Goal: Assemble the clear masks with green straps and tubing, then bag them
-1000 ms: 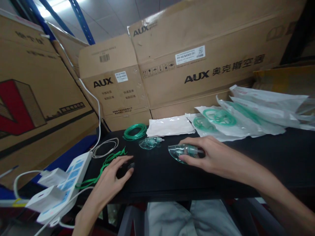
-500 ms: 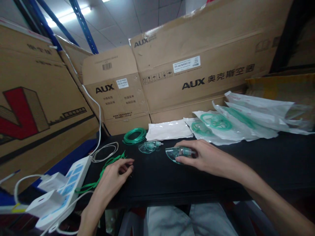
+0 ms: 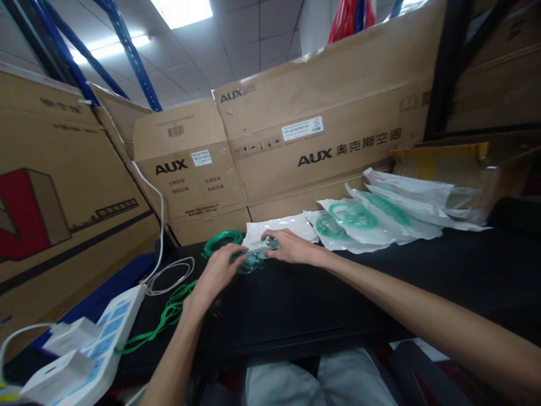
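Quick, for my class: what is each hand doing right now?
Left hand: partly curled at the clear plastic pieces; grip can't be told.
Right hand: fingers closed around a clear plastic mask.

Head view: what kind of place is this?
Probably a storeroom or warehouse corner used as a packing or assembly spot: blue perforated rack posts, large AUX cartons standing behind the black work surface, and bagged green tubing laid out on it.
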{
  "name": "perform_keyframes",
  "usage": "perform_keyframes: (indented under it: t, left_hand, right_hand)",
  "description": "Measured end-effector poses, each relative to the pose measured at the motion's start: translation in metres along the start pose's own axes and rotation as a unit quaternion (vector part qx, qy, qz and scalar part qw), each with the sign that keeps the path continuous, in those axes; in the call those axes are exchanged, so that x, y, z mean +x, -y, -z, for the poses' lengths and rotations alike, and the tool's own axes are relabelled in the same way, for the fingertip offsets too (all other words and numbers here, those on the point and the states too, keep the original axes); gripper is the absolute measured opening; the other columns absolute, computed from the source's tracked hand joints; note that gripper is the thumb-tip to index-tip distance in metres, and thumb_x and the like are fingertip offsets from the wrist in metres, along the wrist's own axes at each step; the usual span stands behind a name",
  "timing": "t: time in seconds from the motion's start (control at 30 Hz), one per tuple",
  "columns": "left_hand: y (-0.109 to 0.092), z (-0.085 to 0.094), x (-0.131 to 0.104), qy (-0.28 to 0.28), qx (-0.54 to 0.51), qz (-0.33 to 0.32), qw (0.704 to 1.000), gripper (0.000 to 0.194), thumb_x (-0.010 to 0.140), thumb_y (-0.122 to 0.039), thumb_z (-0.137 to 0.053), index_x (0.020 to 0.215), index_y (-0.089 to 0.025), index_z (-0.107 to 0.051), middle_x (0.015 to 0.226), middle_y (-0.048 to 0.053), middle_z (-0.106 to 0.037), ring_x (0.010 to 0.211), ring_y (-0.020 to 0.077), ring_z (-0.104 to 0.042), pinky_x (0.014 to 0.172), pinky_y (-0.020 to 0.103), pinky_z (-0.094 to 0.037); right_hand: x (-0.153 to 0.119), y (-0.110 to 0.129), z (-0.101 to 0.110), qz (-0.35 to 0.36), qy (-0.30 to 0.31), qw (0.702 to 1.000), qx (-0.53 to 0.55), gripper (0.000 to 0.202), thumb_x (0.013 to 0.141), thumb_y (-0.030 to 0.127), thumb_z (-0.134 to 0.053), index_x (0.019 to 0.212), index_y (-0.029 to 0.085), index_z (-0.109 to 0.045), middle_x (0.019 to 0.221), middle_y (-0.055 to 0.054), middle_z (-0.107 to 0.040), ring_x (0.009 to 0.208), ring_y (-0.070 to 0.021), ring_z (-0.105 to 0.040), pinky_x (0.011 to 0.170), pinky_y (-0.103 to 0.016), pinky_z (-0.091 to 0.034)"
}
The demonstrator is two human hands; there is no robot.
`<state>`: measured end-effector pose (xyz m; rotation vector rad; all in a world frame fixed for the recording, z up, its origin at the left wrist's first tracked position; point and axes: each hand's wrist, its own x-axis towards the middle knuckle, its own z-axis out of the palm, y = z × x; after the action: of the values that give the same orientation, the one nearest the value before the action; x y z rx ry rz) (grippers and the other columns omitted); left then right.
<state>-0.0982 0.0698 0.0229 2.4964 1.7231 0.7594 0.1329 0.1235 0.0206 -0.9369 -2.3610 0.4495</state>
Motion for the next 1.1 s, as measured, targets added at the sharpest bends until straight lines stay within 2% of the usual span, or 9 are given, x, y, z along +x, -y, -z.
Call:
perform_keyframes:
  t: [0.2, 0.4, 0.6, 0.73, 0.97, 1.1]
  left_hand:
    - [0.003, -0.004, -0.001, 0.006, -0.018, 0.009, 1.000, 0.028, 0.092, -0.032, -0.055, 0.113, -0.021, -0.071, 0.115, 0.008, -0.074, 0.112, 0.0264, -0.065, 0.101, 0.039, -0.047]
    - [0.006, -0.006, -0.002, 0.001, -0.031, 0.022, 0.999, 0.028, 0.091, -0.033, -0.057, 0.112, -0.022, -0.072, 0.115, 0.008, -0.074, 0.110, 0.0268, -0.067, 0.098, 0.039, -0.049]
    - [0.006, -0.008, -0.002, -0.004, -0.052, 0.035, 0.998, 0.032, 0.091, -0.033, -0.059, 0.119, -0.023, -0.068, 0.112, 0.007, -0.075, 0.107, 0.0252, -0.069, 0.096, 0.037, -0.051]
    - [0.003, -0.006, -0.003, 0.005, -0.059, 0.026, 0.998, 0.029, 0.092, -0.031, -0.057, 0.117, -0.025, -0.069, 0.116, 0.005, -0.074, 0.110, 0.0239, -0.068, 0.100, 0.036, -0.049]
    - [0.003, -0.006, -0.003, 0.009, -0.057, 0.032, 0.998, 0.030, 0.091, -0.033, -0.057, 0.117, -0.023, -0.069, 0.117, 0.007, -0.074, 0.111, 0.0253, -0.067, 0.102, 0.038, -0.049]
    - [0.002, -0.006, -0.003, 0.009, -0.052, 0.037, 0.998, 0.031, 0.091, -0.034, -0.057, 0.116, -0.022, -0.069, 0.116, 0.008, -0.074, 0.110, 0.0259, -0.067, 0.102, 0.038, -0.049]
  right_hand:
    - [0.006, -0.004, -0.018, -0.008, 0.015, 1.000, -0.009, 0.043, 0.088, 0.030, -0.066, 0.127, 0.014, -0.063, 0.114, -0.017, -0.072, 0.108, -0.0295, -0.067, 0.088, -0.033, -0.048]
    - [0.003, -0.003, -0.020, 0.023, 0.052, 0.998, -0.012, 0.044, 0.089, 0.029, -0.067, 0.130, 0.013, -0.065, 0.128, -0.018, -0.069, 0.122, -0.0302, -0.062, 0.098, -0.031, -0.045]
    - [0.006, 0.002, -0.013, 0.018, 0.093, 0.995, -0.040, 0.047, 0.088, 0.027, -0.068, 0.133, 0.015, -0.065, 0.123, -0.018, -0.072, 0.115, -0.0307, -0.066, 0.093, -0.031, -0.048]
    - [0.009, 0.004, -0.010, 0.021, 0.113, 0.991, -0.065, 0.047, 0.086, 0.029, -0.070, 0.132, 0.017, -0.066, 0.112, -0.018, -0.075, 0.107, -0.0324, -0.069, 0.087, -0.032, -0.049]
    - [0.003, 0.000, -0.011, 0.015, 0.097, 0.993, -0.063, 0.051, 0.089, 0.034, -0.066, 0.135, 0.015, -0.064, 0.112, -0.019, -0.074, 0.105, -0.0310, -0.069, 0.085, -0.031, -0.049]
    - [0.002, -0.006, -0.008, 0.031, 0.098, 0.994, -0.046, 0.042, 0.088, 0.033, -0.067, 0.128, 0.017, -0.069, 0.110, -0.014, -0.076, 0.101, -0.0269, -0.071, 0.083, -0.027, -0.049]
